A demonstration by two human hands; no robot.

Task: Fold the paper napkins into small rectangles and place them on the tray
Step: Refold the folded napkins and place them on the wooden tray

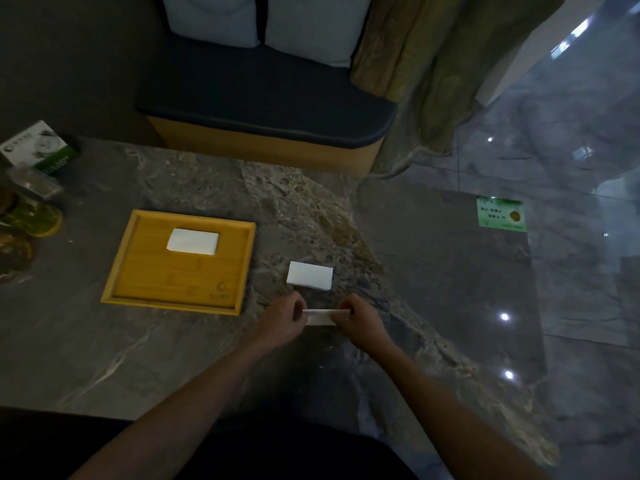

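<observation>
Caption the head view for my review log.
Both hands, left hand and right hand, fold a napkin beside the tray.

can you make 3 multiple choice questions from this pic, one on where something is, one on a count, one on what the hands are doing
1. Where does the loose folded napkin lie?
A. on the table, right of the tray
B. inside the tray
C. on the bench

2. How many folded napkins lie in the tray?
A. none
B. one
C. three

3. What are the hands doing?
A. resting flat on the table
B. lifting the tray
C. both pinching one napkin between them

Answers:
1. A, since it sits on the stone table just past the tray's right rim.
2. B, since a single white napkin in the tray shows on the wood, toward its far side.
3. C, since the left hand and right hand each grip an end of the napkin being folded.
</observation>
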